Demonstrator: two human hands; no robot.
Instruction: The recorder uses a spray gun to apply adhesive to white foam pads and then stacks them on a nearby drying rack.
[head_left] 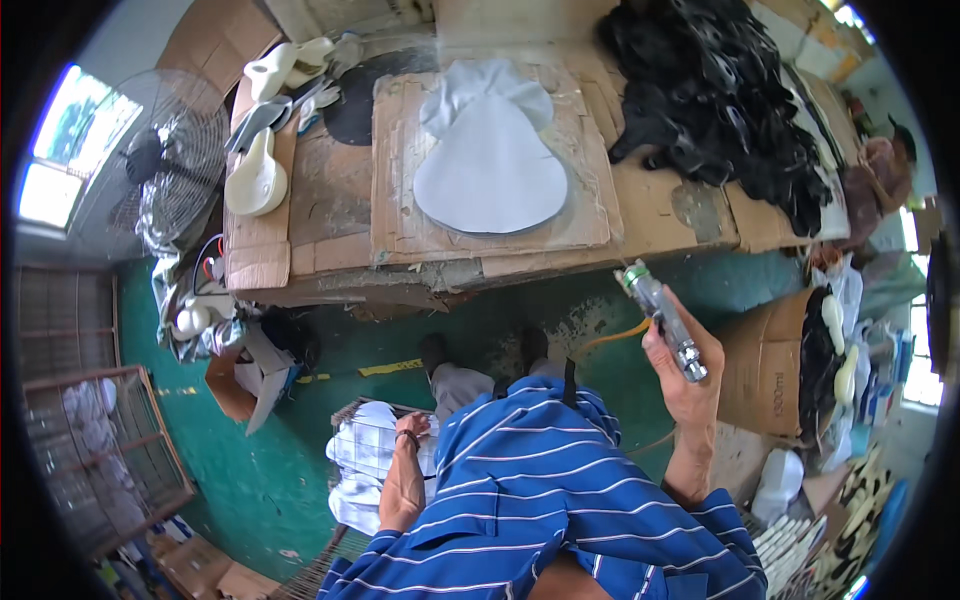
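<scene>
Spray gun, grey with a green ring, sits in the right hand, just in front of the table. From far off, I see the fingers wrapped around it. It looks hard and a bit heavy, so I'd hold it by its handle. The left hand is at the white pads; I can't tell if it grips one. They look light and soft, best held by the edge.
</scene>
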